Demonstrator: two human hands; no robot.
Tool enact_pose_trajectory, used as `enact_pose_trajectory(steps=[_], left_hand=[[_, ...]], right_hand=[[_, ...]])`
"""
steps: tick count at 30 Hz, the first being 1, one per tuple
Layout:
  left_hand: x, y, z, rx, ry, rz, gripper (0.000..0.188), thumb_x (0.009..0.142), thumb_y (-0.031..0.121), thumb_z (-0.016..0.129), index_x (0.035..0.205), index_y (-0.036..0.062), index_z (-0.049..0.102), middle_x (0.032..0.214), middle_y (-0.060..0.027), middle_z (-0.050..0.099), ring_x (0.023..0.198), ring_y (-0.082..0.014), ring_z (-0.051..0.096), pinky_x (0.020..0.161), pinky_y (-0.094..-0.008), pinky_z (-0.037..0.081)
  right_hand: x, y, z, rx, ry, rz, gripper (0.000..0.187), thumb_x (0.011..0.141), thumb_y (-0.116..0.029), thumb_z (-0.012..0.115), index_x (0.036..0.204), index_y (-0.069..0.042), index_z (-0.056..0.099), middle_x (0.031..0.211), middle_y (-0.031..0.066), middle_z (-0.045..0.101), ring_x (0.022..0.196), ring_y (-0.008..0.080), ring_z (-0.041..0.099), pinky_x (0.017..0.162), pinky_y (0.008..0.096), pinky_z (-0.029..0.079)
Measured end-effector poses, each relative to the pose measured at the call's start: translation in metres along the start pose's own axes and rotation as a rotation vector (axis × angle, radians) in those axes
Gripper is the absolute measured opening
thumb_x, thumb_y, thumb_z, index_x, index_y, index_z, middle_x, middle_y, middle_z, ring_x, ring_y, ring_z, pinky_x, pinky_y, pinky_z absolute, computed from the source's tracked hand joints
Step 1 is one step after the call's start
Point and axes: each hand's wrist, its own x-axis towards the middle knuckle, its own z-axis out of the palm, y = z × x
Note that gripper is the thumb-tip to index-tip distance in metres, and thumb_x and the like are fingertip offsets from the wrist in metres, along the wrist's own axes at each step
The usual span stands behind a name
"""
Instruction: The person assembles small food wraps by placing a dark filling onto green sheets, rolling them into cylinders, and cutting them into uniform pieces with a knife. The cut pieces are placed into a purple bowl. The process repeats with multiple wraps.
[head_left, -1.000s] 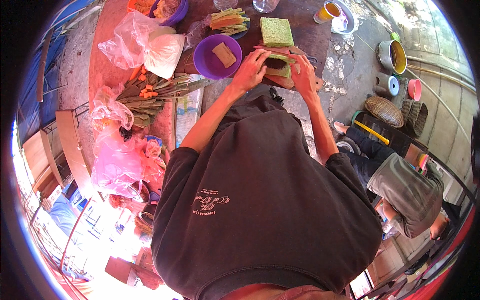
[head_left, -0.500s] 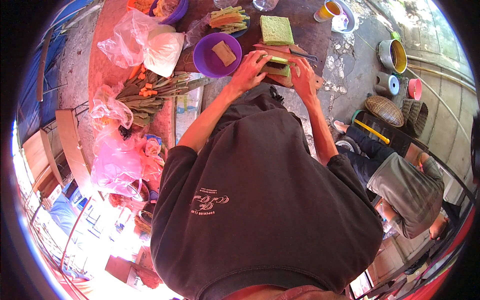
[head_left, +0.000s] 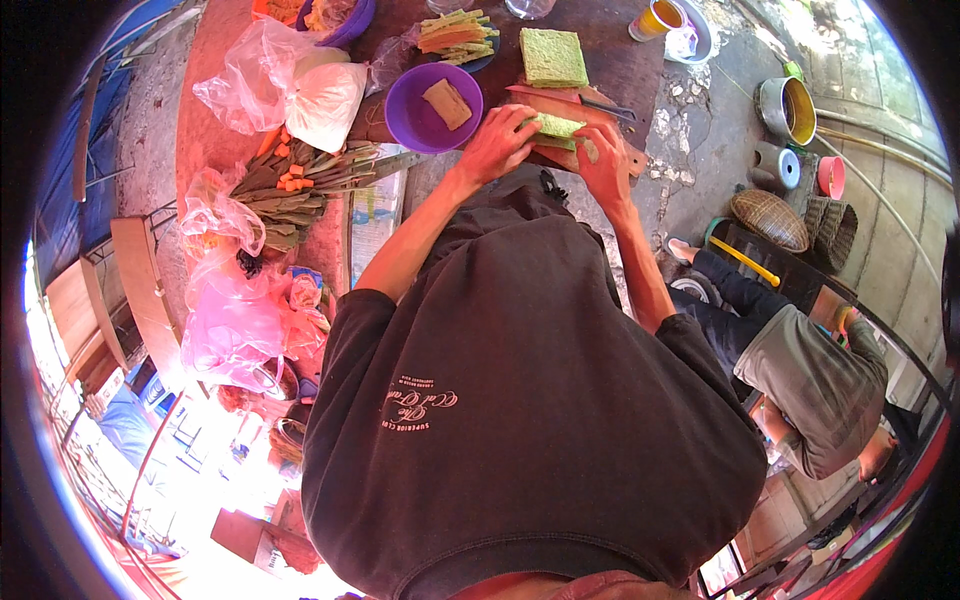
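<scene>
A slice of green bread [head_left: 560, 125] is between my two hands over a wooden cutting board [head_left: 637, 163]. My left hand [head_left: 500, 143] grips its left end, with fingers curled over the edge. At the opposite end, my right hand [head_left: 602, 158] closes round it with bent fingers. More green bread shows just beneath the slice, partly hidden. Beyond my hands, a knife [head_left: 608, 107] lies across the board. Behind it is a square stack of green bread slices [head_left: 553, 58]. Left of my left hand, a purple bowl [head_left: 402, 118] holds a tan, rectangular piece of food [head_left: 447, 104].
A plate of green and orange-brown strips [head_left: 455, 38] lies behind the bowl. Plastic bags [head_left: 328, 100], leafy greens [head_left: 280, 205] and cut carrots [head_left: 295, 180] are at left. A cup [head_left: 656, 20] stands far right. Another person [head_left: 815, 385] sits at right, near baskets [head_left: 768, 220].
The green slice has tipped, so more of its upper face shows. My right hand has drawn slightly nearer to me, its fingers more curled. The left hand has shifted little.
</scene>
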Motion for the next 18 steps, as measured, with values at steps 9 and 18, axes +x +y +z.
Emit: enact_pose_trajectory(steps=[9,18], left_hand=[[-0.005,0.000,0.001,0.049,-0.014,0.062,0.034,0.089,0.012,0.078,0.122,0.0076,0.069,0.133,-0.0097,0.062,0.129,-0.0319,0.058,0.105,-0.0479,0.047],[-0.004,0.003,-0.002,0.066,-0.003,0.079,0.029,0.090,0.011,0.077,0.117,0.0075,0.071,0.125,-0.0083,0.064,0.125,-0.0302,0.061,0.104,-0.0464,0.047]], right_hand=[[-0.011,0.006,0.005,-0.039,0.000,-0.019,0.023,0.087,0.000,0.074,0.110,-0.005,0.074,0.113,0.0134,0.070,0.111,0.0362,0.068,0.098,0.0444,0.053],[-0.016,0.007,0.008,-0.022,-0.007,-0.021,0.025,0.086,-0.002,0.073,0.110,-0.005,0.073,0.117,0.0129,0.070,0.113,0.0376,0.067,0.099,0.0474,0.052]])
